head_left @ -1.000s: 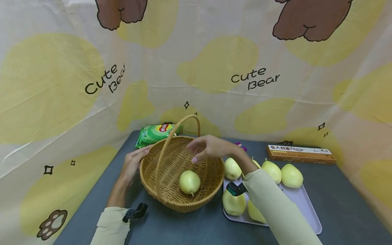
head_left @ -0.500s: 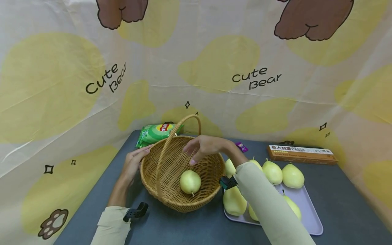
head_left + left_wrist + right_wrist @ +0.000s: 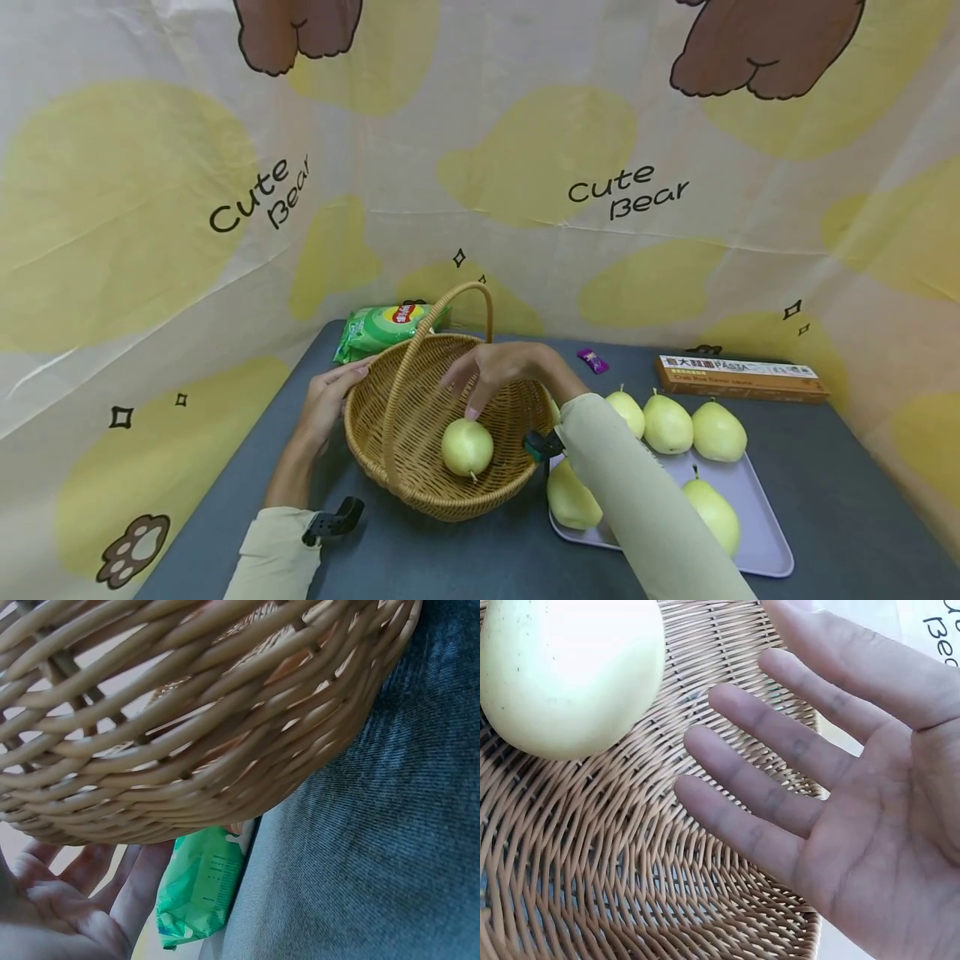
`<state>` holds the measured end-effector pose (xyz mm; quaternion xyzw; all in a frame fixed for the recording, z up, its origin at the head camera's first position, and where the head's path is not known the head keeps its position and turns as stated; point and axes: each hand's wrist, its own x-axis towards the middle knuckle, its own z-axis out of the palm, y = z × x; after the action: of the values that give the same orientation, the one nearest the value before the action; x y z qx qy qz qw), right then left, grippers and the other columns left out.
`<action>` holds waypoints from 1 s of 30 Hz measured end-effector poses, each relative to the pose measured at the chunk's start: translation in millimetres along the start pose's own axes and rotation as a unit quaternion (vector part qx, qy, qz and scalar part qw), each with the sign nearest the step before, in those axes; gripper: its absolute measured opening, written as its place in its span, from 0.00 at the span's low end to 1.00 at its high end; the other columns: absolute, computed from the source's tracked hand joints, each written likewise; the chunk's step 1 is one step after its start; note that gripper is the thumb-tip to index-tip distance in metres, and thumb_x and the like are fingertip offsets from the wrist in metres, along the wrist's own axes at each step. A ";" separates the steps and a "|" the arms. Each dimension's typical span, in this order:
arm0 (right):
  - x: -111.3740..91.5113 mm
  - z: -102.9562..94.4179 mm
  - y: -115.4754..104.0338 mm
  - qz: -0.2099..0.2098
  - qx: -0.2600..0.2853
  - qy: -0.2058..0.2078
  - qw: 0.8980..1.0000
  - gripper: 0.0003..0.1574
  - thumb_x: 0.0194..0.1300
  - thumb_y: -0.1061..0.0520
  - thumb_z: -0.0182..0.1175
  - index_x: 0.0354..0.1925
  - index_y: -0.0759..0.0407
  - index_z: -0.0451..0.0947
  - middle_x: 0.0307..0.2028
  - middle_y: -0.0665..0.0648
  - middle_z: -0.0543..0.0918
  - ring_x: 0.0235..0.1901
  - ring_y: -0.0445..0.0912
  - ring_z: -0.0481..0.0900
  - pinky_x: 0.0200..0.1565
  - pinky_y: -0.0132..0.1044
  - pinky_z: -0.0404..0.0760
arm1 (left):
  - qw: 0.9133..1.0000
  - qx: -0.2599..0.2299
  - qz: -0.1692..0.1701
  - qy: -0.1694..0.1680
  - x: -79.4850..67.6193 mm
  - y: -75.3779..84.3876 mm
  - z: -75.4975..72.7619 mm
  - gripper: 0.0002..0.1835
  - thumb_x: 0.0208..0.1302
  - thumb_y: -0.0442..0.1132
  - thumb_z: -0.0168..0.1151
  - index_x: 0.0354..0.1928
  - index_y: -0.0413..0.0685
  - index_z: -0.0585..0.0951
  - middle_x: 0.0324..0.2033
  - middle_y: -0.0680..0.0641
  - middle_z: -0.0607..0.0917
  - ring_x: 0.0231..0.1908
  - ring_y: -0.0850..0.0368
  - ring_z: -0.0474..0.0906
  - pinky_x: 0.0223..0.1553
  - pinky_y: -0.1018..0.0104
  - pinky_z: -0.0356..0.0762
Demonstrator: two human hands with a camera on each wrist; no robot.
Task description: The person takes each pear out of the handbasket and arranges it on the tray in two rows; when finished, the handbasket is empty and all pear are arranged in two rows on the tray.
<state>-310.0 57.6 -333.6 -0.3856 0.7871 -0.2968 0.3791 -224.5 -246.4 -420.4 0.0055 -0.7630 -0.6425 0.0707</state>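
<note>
A woven wicker basket (image 3: 408,417) with a tall arched handle stands tilted, its mouth facing me, and one pale yellow-green pear (image 3: 467,454) lies inside. My left hand (image 3: 324,404) holds the basket's left rim, thumb at the edge; in the left wrist view the other fingers (image 3: 142,881) reach behind the wicker, their tips hidden. My right hand (image 3: 498,372) hovers in the basket's mouth, its thumb tip overlapping the top of the pear in the head view. In the right wrist view its fingers (image 3: 757,787) are spread and extended, holding nothing, beside the pear (image 3: 570,682).
To the right, a lilac tray (image 3: 765,533) carries several pears (image 3: 667,425), partly hidden by my right sleeve. A green chip bag (image 3: 382,329) lies behind the basket, a small purple packet (image 3: 592,360) behind the tray, and a pasta box (image 3: 742,379) at the back right.
My right hand has opened out and shifted slightly left and down, toward the pear in the basket, its forearm moving left and uncovering more of the tray. The left hand and basket have stayed put.
</note>
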 end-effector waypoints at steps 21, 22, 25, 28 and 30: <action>14.2 13.5 6.2 0.047 -0.020 -0.060 0.997 0.45 0.58 0.65 0.79 0.73 0.53 0.77 0.69 0.57 0.79 0.73 0.57 0.71 0.69 0.49 0.77 | 1.000 -0.010 0.011 0.003 -0.9 5.5 3.8 0.24 0.79 0.49 0.61 0.67 0.43 0.83 0.61 0.40 0.86 0.46 0.64 0.88 0.43 0.64 0.90; 14.8 14.0 6.7 0.049 -0.019 -0.064 0.997 0.45 0.58 0.66 0.78 0.73 0.53 0.77 0.69 0.57 0.79 0.73 0.57 0.71 0.70 0.48 0.76 | 1.000 -0.011 0.012 0.003 -0.8 5.5 3.9 0.24 0.79 0.49 0.61 0.67 0.43 0.83 0.61 0.41 0.86 0.46 0.64 0.88 0.42 0.64 0.90; 16.4 15.2 7.4 0.054 -0.014 -0.076 0.996 0.46 0.57 0.68 0.78 0.73 0.53 0.77 0.72 0.57 0.77 0.75 0.55 0.69 0.73 0.47 0.74 | 1.000 -0.015 0.014 0.003 -0.5 5.5 4.4 0.23 0.79 0.48 0.61 0.67 0.42 0.83 0.60 0.41 0.87 0.46 0.63 0.89 0.42 0.64 0.90; 18.4 16.7 7.5 0.062 -0.014 -0.083 0.995 0.48 0.56 0.69 0.78 0.73 0.53 0.76 0.73 0.55 0.75 0.76 0.52 0.68 0.73 0.45 0.72 | 1.000 -0.016 0.015 0.002 -0.8 6.1 4.6 0.23 0.79 0.48 0.61 0.67 0.42 0.83 0.61 0.39 0.86 0.46 0.63 0.88 0.42 0.64 0.90; 19.8 17.7 7.4 0.068 -0.011 -0.086 0.994 0.48 0.56 0.69 0.78 0.73 0.52 0.77 0.74 0.54 0.75 0.77 0.51 0.67 0.74 0.44 0.72 | 1.000 -0.015 0.015 0.001 -0.9 6.6 4.6 0.24 0.79 0.48 0.61 0.67 0.42 0.83 0.61 0.38 0.86 0.46 0.63 0.88 0.42 0.64 0.90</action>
<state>-306.4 41.8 -356.0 -0.3592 0.7795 -0.2271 0.4602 -223.6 -240.7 -414.8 -0.0066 -0.7529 -0.6530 0.0816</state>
